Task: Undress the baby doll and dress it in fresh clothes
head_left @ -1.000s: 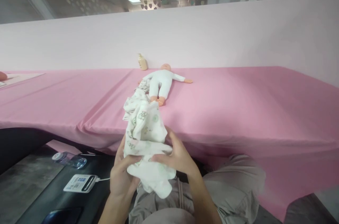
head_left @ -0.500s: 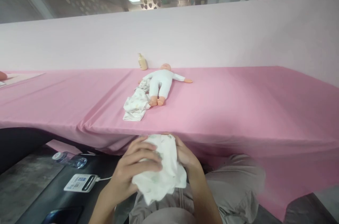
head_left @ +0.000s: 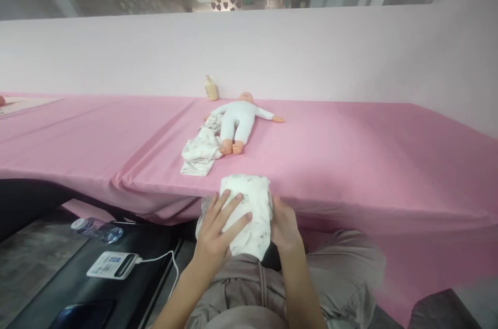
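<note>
A folded white cloth with small printed marks is in front of me over my lap, its far end at the table's front edge. My left hand lies across its left side, fingers spread over the top. My right hand grips its right edge; some of those fingers are hidden behind it. Beyond, on the pink table cover, a baby doll in a white suit lies on its back, arms out and feet towards me. Crumpled white printed fabric lies along the doll's side, left of its legs.
A pump bottle stands by the white wall behind the pink-covered table. To my left, a black seat bears a water bottle, a white device with a cable, and a dark phone.
The cloth has gone from loosely bunched to a flatter, neater folded shape and moved slightly away from me. My left hand's fingers have spread over it; my right hand stays at its right edge.
</note>
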Demonstrator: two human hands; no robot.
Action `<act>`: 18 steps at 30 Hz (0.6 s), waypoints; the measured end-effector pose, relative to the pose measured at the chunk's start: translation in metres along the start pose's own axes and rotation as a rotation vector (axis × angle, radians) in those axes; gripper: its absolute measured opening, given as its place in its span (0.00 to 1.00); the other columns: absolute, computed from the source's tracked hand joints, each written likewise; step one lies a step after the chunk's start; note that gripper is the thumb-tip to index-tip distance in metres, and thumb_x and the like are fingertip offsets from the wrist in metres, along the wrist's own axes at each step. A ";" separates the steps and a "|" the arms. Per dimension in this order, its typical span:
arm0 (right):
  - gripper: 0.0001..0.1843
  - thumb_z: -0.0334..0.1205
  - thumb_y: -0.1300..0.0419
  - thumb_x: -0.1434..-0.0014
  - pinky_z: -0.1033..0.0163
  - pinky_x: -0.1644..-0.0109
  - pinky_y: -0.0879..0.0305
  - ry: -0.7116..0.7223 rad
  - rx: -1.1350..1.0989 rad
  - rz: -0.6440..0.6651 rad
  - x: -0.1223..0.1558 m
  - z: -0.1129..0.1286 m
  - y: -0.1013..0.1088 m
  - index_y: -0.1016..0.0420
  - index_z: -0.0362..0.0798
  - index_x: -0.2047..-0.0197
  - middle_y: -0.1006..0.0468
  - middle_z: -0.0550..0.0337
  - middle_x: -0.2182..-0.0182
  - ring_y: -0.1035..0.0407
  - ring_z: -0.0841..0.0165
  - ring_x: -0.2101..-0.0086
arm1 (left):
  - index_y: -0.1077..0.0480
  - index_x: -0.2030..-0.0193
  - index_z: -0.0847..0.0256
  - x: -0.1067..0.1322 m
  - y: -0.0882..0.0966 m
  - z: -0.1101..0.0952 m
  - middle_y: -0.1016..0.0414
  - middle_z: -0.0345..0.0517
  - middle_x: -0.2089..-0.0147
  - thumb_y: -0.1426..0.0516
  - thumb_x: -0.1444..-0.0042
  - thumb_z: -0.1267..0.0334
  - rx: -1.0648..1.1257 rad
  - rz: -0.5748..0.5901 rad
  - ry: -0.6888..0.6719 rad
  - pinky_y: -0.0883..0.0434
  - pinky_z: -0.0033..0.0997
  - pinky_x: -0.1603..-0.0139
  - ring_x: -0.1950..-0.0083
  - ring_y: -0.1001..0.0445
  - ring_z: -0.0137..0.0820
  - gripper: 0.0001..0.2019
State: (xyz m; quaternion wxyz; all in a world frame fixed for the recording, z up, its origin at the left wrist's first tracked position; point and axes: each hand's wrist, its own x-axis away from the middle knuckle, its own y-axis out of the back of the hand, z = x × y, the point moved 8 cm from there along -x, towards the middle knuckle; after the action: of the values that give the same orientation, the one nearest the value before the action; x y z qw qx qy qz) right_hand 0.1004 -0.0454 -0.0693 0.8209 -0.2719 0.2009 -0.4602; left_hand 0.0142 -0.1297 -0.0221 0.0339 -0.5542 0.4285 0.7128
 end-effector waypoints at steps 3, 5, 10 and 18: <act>0.23 0.56 0.34 0.55 0.57 0.56 0.31 -0.048 -0.097 0.042 0.004 -0.004 -0.004 0.24 0.48 0.62 0.21 0.53 0.66 0.29 0.58 0.57 | 0.33 0.48 0.62 0.002 -0.001 0.002 0.40 0.59 0.35 0.50 0.39 0.73 0.025 0.003 0.000 0.37 0.60 0.40 0.32 0.45 0.52 0.15; 0.25 0.51 0.32 0.56 0.57 0.56 0.30 -0.072 -0.103 0.062 0.005 -0.004 -0.008 0.25 0.47 0.56 0.22 0.52 0.63 0.28 0.58 0.58 | 0.33 0.47 0.61 0.003 0.001 0.004 0.39 0.59 0.35 0.49 0.39 0.70 0.035 -0.010 0.016 0.36 0.60 0.41 0.33 0.44 0.52 0.14; 0.30 0.44 0.30 0.57 0.57 0.56 0.30 -0.103 -0.117 0.056 0.004 -0.009 -0.014 0.28 0.44 0.51 0.22 0.51 0.60 0.27 0.58 0.58 | 0.32 0.46 0.62 0.006 0.007 0.012 0.36 0.60 0.38 0.47 0.39 0.66 0.080 -0.073 0.030 0.33 0.59 0.42 0.34 0.41 0.52 0.14; 0.30 0.40 0.31 0.53 0.54 0.48 0.34 -0.010 -0.112 0.173 0.004 0.000 -0.025 0.31 0.51 0.46 0.28 0.53 0.48 0.30 0.61 0.54 | 0.34 0.46 0.61 0.003 0.037 0.081 0.28 0.50 0.45 0.48 0.38 0.67 0.000 -0.307 0.236 0.27 0.41 0.48 0.46 0.27 0.38 0.14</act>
State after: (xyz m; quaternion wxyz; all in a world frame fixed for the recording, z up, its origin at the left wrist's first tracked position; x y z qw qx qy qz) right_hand 0.0870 -0.0596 -0.0538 0.8421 -0.3012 0.2448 -0.3744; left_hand -0.0679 -0.1012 -0.0017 0.0920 -0.6927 0.3400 0.6294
